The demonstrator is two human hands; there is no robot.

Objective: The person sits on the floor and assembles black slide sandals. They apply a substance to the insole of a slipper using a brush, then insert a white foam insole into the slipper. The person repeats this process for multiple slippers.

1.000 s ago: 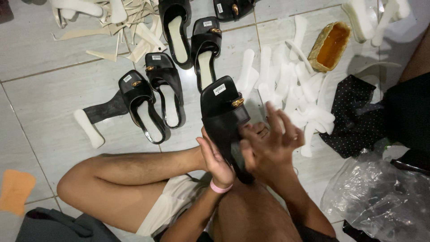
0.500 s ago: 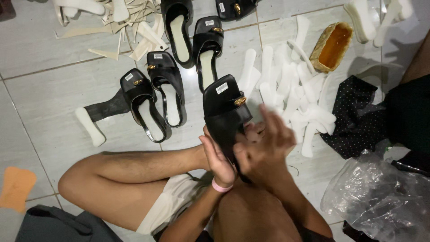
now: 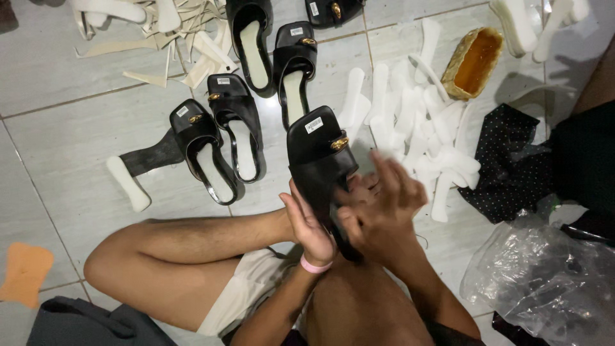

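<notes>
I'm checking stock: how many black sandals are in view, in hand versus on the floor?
Black sandal held in left hand and right hand: 1
Black sandals on the tiled floor: 5
Total: 6

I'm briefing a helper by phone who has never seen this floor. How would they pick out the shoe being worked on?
Start at the person's bent bare leg on the tiled floor. Just beyond the knee, the left hand and right hand meet around a black slip-on shoe with a gold buckle. It alone is lifted off the tiles; the other black shoes lie flat.
</notes>
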